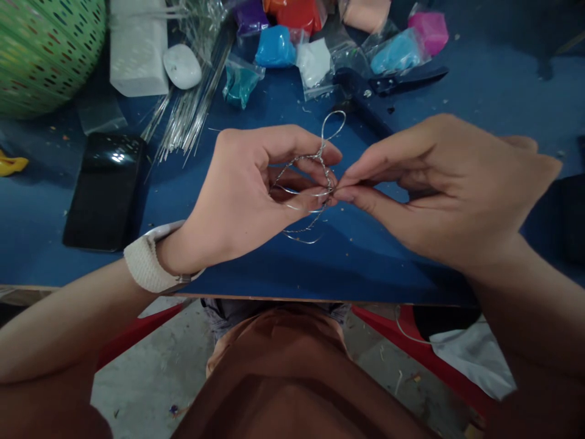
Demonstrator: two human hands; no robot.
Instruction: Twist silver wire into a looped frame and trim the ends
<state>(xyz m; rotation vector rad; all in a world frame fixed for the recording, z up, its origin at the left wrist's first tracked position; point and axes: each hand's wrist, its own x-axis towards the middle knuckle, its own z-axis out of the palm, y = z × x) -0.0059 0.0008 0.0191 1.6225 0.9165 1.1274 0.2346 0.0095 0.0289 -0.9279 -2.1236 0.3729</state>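
Twisted silver wire (322, 146), bent into a looped frame with one small open loop at its top, is held above the blue table. My left hand (247, 189), with a pale watch strap at the wrist, curls round the frame and grips it between thumb and fingers. From the other side my right hand (439, 189) pinches the wire at the frame's right edge, thumb against forefinger. The two hands' fingertips nearly meet there. Thinner wire ends curve below the left thumb. Part of the frame is hidden behind the left fingers.
On the blue table (365, 262) lie a black phone (105, 192), a bundle of straight wires (187, 125), dark-handled pliers (365, 94) and several bagged coloured clay lumps (276, 47). A green perforated basket (50, 55), white box (138, 55) and white mouse (183, 66) stand at the back left.
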